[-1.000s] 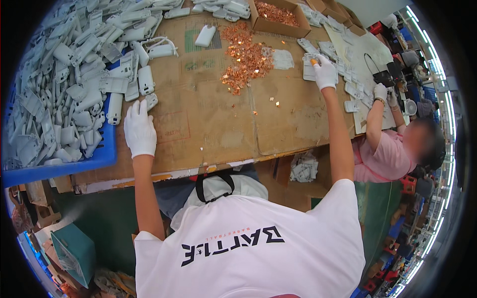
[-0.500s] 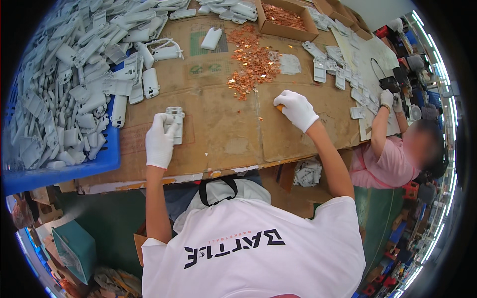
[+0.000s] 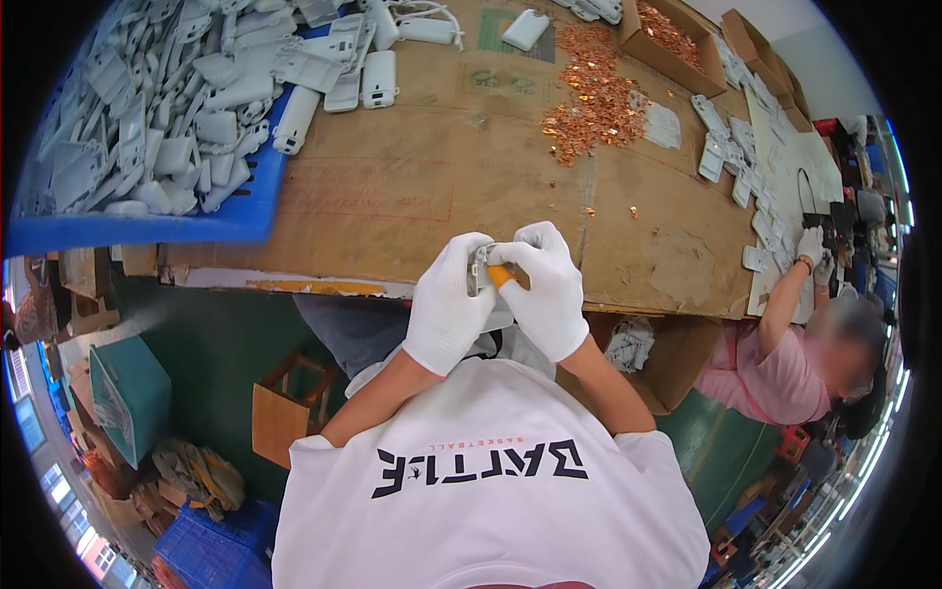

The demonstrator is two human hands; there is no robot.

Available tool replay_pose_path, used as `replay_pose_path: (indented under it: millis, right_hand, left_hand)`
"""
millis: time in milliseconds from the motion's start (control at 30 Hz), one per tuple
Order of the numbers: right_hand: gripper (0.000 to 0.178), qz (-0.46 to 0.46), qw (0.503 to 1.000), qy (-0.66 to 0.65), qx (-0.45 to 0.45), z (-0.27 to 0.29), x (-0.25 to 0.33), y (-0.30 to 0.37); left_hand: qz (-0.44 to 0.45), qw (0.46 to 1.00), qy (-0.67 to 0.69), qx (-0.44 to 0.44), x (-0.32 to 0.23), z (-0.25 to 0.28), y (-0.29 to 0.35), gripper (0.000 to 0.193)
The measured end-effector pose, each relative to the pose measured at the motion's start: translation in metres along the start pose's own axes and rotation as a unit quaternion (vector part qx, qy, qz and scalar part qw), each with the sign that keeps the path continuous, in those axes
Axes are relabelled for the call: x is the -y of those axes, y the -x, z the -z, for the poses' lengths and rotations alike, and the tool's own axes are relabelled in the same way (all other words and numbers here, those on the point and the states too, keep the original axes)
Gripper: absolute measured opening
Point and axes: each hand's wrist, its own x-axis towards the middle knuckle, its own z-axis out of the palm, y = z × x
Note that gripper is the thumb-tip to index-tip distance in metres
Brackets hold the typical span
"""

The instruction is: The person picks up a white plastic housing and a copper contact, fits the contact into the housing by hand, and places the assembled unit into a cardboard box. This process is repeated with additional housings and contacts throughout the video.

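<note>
White-gloved, the left hand (image 3: 449, 309) and right hand (image 3: 543, 294) met in the head view over the near edge of the bench (image 3: 392, 226). The task's thing, a small pale part (image 3: 480, 270), was between them, mostly covered. The left fingers were closed around its left side. The right fingers were bent in against its right side, tips drawn near each other; I could not tell whether they gripped it. A small orange thing (image 3: 500, 276) showed at the right fingertips, worn or held, I could not tell which.

From the hands, a blue crate (image 3: 147, 231) heaped with white cases (image 3: 235, 88) stood at ten o'clock, and a lone case (image 3: 525, 30) lay at twelve. At one o'clock, copper flakes (image 3: 594, 108) were spread on the cardboard top, with a box (image 3: 659, 61) of more just beyond. Other pale pieces (image 3: 714, 157) lay at two o'clock. Between three and four, a co-worker (image 3: 775, 368) in pink reached over the bench. A carton (image 3: 687, 363) at four o'clock, below the bench, held white pieces.
</note>
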Motion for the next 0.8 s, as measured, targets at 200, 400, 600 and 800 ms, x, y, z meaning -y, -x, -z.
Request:
replay_pose_path:
  millis: [200, 400, 600, 800]
  right_hand:
    - [0.019, -0.010, 1.000, -0.010, 0.002, -0.005, 0.007, 0.012]
    - [0.019, -0.047, 0.997, -0.057, 0.002, -0.011, 0.010, 0.017]
    - [0.026, -0.238, 0.952, -0.137, 0.133, -0.010, -0.006, 0.019]
    - [0.027, -0.267, 0.943, -0.100, 0.171, -0.011, -0.006, 0.038]
  left_hand:
    - [-0.007, 0.999, -0.034, -0.017, 0.004, -0.002, 0.012, 0.035]
    - [-0.027, 0.999, -0.023, -0.022, 0.005, 0.000, 0.016, 0.035]
    - [-0.043, 0.994, -0.098, 0.008, 0.011, 0.007, 0.020, 0.031]
    - [-0.012, 0.989, -0.115, 0.091, 0.021, 0.004, 0.034, 0.041]
